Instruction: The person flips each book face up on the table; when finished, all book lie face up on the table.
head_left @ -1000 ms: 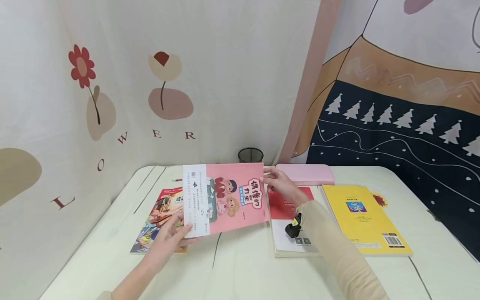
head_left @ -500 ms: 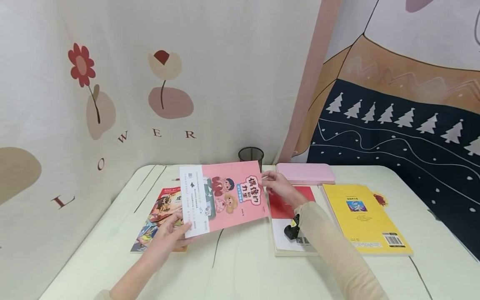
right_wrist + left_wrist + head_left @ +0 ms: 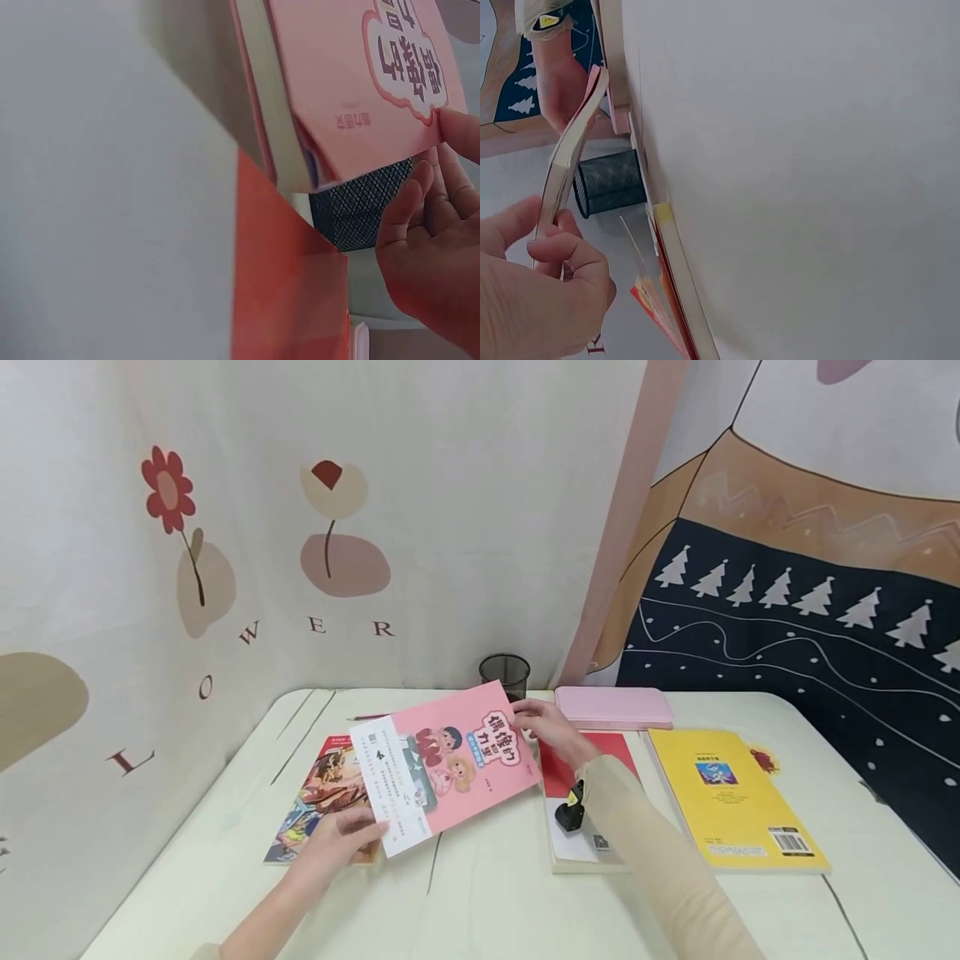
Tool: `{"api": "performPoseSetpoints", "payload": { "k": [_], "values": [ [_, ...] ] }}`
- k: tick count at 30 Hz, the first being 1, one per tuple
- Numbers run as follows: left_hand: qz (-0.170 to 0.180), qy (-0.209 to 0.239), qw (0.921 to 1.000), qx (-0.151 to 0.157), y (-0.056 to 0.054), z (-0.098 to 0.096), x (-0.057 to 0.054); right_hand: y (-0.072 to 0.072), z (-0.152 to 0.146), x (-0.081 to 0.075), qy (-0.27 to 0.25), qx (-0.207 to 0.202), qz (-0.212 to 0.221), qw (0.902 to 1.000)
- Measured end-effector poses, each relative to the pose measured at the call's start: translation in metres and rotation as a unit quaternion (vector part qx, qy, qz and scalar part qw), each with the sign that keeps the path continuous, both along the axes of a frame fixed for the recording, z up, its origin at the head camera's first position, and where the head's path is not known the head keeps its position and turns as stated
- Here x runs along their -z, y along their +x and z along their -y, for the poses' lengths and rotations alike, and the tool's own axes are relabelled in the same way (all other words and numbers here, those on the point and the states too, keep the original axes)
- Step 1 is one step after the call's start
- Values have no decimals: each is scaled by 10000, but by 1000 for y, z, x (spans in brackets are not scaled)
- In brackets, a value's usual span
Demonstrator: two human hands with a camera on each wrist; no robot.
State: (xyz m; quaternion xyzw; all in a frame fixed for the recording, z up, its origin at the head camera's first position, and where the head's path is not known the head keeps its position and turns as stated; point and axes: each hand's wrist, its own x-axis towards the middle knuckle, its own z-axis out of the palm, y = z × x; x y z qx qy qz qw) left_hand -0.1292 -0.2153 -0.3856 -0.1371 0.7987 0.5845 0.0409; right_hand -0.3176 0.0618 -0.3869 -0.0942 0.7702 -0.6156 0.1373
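Both hands hold up a pink book with a white band along its left side, its cover tilted toward me. My left hand pinches the book's lower left corner, thumb on the white band; the left wrist view shows the fingers curled round the page edges. At the opposite end my right hand grips the right edge, with the thumb on the cover and the other fingers behind. A colourful picture book lies partly under the left hand. Beneath the right forearm is a red and white book.
A yellow book lies on the right of the table. Behind it is a pink case. A black mesh pen holder stands at the back, partly hidden by the pink book. A pencil lies at the back left.
The pink book has turned anticlockwise in the hands, its right top corner shifting left and its lower left corner dropping. The right hand has moved slightly left with it. Both hands keep their hold.
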Motion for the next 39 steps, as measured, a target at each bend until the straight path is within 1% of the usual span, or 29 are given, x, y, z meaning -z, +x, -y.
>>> {"api": "performPoseSetpoints", "payload": {
  "k": [2,5,9,12,15,18,20,23,24,26,27,30,31,34,39],
  "values": [
    [-18,117,9999,-54,-1,0,1,-2,2,1,24,2,-2,10000],
    [-14,130,9999,-65,-1,1,2,-5,5,2,124,46,-4,9999],
    [106,106,9999,52,-2,0,6,-10,9,4,357,52,-1,9993],
    [203,-26,9997,166,-1,-1,9,-13,11,4,555,-5,91,9984],
    [268,-231,9987,362,0,-2,12,-14,14,2,789,-68,108,9968],
    [320,-446,9963,662,1,-3,14,-15,17,-1,1053,-121,-102,9943],
    [345,-487,9942,893,2,-5,14,-16,19,-2,1162,-106,-179,9930],
    [368,-348,9913,1211,4,-8,17,-18,23,-3,1306,-20,-147,9913],
    [368,-212,9904,1313,5,-10,18,-17,23,-4,1327,-12,-111,9911],
    [412,87,9893,1398,7,-13,21,-19,24,-2,1442,-3,-92,9895],
    [466,253,9889,1389,8,-16,23,-20,25,-1,1504,9,-97,9886],
    [661,634,9865,1359,11,-22,27,-24,26,5,1377,41,67,9904],
    [720,702,9860,1331,12,-24,28,-25,27,7,1348,61,106,9908],
    [826,928,9826,1377,16,-29,29,-27,29,10,1201,96,173,9926],
    [928,1201,9782,1420,20,-36,30,-28,33,9,1551,-86,-311,9874]
  ]
}}
